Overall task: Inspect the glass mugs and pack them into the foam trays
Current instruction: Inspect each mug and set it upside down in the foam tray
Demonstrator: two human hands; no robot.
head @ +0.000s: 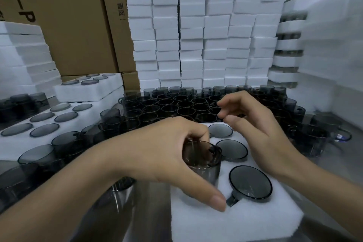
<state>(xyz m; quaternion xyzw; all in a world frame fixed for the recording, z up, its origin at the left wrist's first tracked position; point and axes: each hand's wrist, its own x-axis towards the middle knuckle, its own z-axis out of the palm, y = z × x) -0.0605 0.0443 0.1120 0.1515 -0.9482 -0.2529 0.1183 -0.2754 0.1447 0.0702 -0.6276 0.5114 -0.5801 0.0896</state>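
Left hand (pixel 167 153) grasps a smoky grey, cylindrical glass mug (pixel 204 161). The fingers are curled over its top edge from the far side and the thumb is stretched straight out on the near side, off the glass. The mug sits low over, or partly in, a pocket of the white rectangular foam tray (pixel 225 222). Its lower end is hidden by the palm, so I cannot tell whether it is seated. A handle shows through the glass on the side away from the palm. Just right of the grip, three seated grey mugs (pixel 250 181) fill the neighbouring column with flat ends up, and the nearest one's handle points toward the thumb tip. Right hand (pixel 249 122) hovers beyond and to the right of the grip, fingers loosely curled with nothing seen in them, clear of the tray. Judgement: the step in hand is seating this mug. To do it well, turn the handle to match the neighbours' lie and lower the mug straight, so glass does not knock glass on the right. Slip the fingers off the edge only once the foam holds the wall, then press with flat fingers until it is level with the seated three. The free hand could steady the tray's far edge, since light foam may shift.
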